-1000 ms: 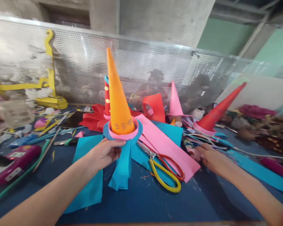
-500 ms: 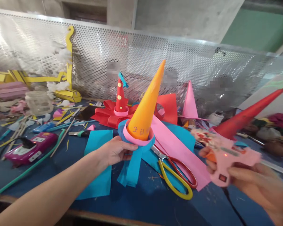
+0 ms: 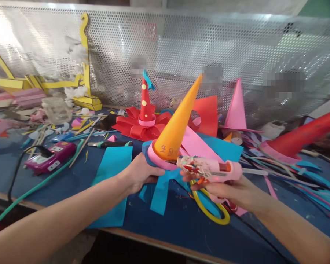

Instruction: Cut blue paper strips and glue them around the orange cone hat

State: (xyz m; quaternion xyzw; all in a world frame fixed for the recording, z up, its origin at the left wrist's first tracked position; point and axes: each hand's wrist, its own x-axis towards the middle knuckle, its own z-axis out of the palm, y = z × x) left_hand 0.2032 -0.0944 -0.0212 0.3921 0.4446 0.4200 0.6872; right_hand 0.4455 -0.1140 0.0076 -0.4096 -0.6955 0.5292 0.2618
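My left hand (image 3: 144,172) grips the base of an orange paper cone hat (image 3: 176,128), tilted to the right, with a pink band and blue paper strips (image 3: 161,196) hanging below it. Handwritten characters mark the cone's lower part. In my right hand (image 3: 222,190) is a pink hot glue gun (image 3: 211,169), its front crusted with red and white bits. The nozzle end is at the pink band's right side; whether it touches cannot be made out. Scissors (image 3: 222,218) with a yellow and a red handle lie beneath the glue gun, partly hidden.
Behind stand a red dotted cone hat (image 3: 145,104) on red paper loops and a pink cone hat (image 3: 235,110). A red cone (image 3: 305,135) lies right. A purple power strip (image 3: 51,157), a box cutter (image 3: 110,144) and blue paper (image 3: 112,176) are left. Perforated metal (image 3: 112,55) rises behind.
My right hand has brought the glue gun leftward from the right side to the orange hat's base and turned it level. My left hand still holds the hat. The camera view has tilted down.
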